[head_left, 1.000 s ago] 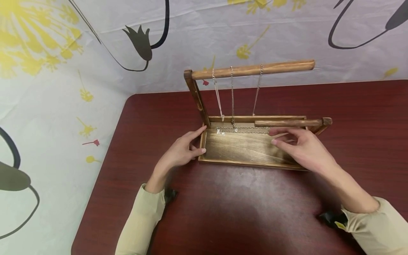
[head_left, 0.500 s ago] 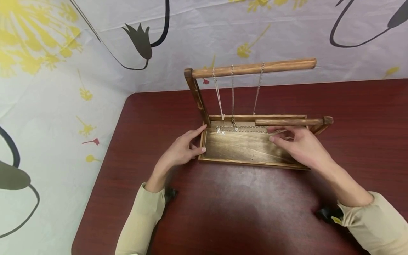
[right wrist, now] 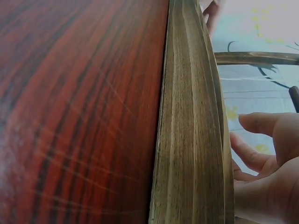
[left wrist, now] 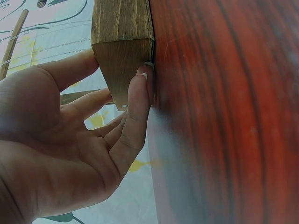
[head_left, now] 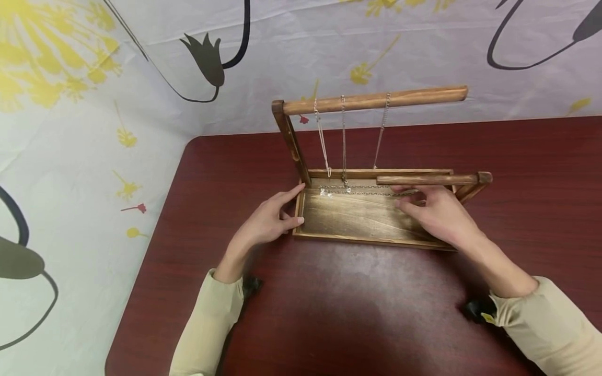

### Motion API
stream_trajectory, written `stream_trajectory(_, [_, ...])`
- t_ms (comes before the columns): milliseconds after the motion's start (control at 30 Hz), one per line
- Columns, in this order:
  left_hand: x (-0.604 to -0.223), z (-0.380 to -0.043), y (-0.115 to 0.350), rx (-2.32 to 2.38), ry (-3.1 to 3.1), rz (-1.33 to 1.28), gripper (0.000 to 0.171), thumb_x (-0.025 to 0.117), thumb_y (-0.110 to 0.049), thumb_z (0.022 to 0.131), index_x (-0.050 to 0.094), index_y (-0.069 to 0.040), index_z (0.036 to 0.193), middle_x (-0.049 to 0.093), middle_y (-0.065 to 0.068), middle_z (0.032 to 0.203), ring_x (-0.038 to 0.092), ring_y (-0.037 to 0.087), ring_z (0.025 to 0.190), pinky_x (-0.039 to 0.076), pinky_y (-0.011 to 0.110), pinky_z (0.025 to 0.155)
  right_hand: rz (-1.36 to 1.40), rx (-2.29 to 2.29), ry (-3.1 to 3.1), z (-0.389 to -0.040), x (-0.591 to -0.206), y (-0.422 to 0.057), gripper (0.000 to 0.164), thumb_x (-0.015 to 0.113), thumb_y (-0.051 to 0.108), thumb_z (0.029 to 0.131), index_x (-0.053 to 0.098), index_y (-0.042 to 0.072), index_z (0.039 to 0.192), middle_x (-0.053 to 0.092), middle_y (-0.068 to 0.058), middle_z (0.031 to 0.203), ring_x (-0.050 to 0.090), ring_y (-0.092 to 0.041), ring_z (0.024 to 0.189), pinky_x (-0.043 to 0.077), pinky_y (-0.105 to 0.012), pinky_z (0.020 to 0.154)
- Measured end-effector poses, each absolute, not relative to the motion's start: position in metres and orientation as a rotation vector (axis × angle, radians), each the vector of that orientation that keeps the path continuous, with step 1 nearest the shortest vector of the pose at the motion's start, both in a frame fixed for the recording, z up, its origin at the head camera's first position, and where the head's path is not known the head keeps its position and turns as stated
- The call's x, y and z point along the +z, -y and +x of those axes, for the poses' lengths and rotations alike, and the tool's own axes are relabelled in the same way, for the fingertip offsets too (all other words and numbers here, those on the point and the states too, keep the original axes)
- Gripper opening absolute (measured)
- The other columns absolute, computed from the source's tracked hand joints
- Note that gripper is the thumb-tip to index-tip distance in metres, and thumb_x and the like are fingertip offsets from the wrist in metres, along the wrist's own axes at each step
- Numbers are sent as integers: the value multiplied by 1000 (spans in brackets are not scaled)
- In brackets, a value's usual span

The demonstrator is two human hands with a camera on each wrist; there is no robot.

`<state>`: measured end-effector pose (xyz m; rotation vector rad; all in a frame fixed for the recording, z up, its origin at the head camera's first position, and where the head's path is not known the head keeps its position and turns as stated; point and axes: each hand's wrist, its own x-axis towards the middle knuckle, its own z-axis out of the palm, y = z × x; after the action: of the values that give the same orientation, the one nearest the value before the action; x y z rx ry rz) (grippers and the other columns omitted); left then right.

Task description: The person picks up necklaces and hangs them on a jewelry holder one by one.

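A wooden jewelry stand [head_left: 371, 242] with a shallow tray base sits on the table. My left hand [head_left: 267, 218] grips its left end wall, thumb over the rim and other fingers against the outer face, as the left wrist view shows. Thin chains [head_left: 362, 187] with small clear pendants run along the back of the tray. My right hand [head_left: 439, 211] is over the tray's right part, fingertips by the chains' right end and partly hidden behind the short bar [head_left: 423, 180]. In the right wrist view its thumb [right wrist: 257, 122] and index finger are apart, with no chain visible between them.
Three necklaces, one a pale chain [head_left: 323, 146], hang from the long upper bar [head_left: 376, 102], carried by a post [head_left: 292, 143] at the left. The dark red table [head_left: 348, 308] meets a patterned cloth [head_left: 263, 68] behind.
My right hand has moved slightly left and away, its fingertips now further behind the short bar by the chains. My left hand stays on the stand's end.
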<state>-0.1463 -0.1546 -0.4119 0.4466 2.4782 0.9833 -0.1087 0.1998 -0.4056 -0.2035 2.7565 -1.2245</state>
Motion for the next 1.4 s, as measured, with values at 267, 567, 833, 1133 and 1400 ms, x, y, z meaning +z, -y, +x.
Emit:
stream_trajectory(267, [-412, -146, 155, 977, -2483, 445, 78, 72, -21, 94, 28, -34, 157, 45, 9, 146, 68, 8, 80, 54, 30, 72, -189, -1209, -2753, -112, -409, -199, 30, 64, 31, 98, 69, 11, 120, 72, -6, 93, 59, -17, 74, 43, -29, 68])
stream_trajectory(567, [-411, -146, 154, 979, -2484, 443, 78, 72, -21, 93, 29, -35, 157, 46, 8, 144, 67, 8, 79, 54, 30, 72, -185, -1176, -2798, -115, -415, -197, 29, 66, 33, 96, 70, 9, 113, 65, -6, 88, 49, -17, 67, 39, -30, 64])
stream_trajectory(833, [-412, -146, 154, 983, -2480, 442, 78, 72, -21, 93, 29, -35, 157, 45, 9, 145, 67, 8, 79, 53, 30, 73, -173, -1131, -2815, -118, -417, -195, 26, 66, 31, 96, 70, 9, 109, 62, -5, 86, 45, -13, 60, 37, -31, 61])
stream_trajectory(1133, [-412, -146, 155, 991, -2476, 448, 78, 72, -20, 94, 29, -34, 157, 45, 9, 145, 68, 9, 80, 54, 30, 72, -116, -1053, -2794, -118, -418, -193, 35, 67, 33, 95, 70, 10, 121, 68, -4, 89, 55, -19, 71, 42, -36, 71])
stream_trajectory(1400, [-411, -146, 155, 981, -2477, 448, 78, 72, -21, 93, 29, -34, 157, 44, 10, 146, 68, 10, 81, 54, 30, 72, -105, -1060, -2780, -119, -419, -193, 37, 66, 28, 94, 67, 10, 127, 72, -11, 101, 66, -27, 91, 47, -47, 84])
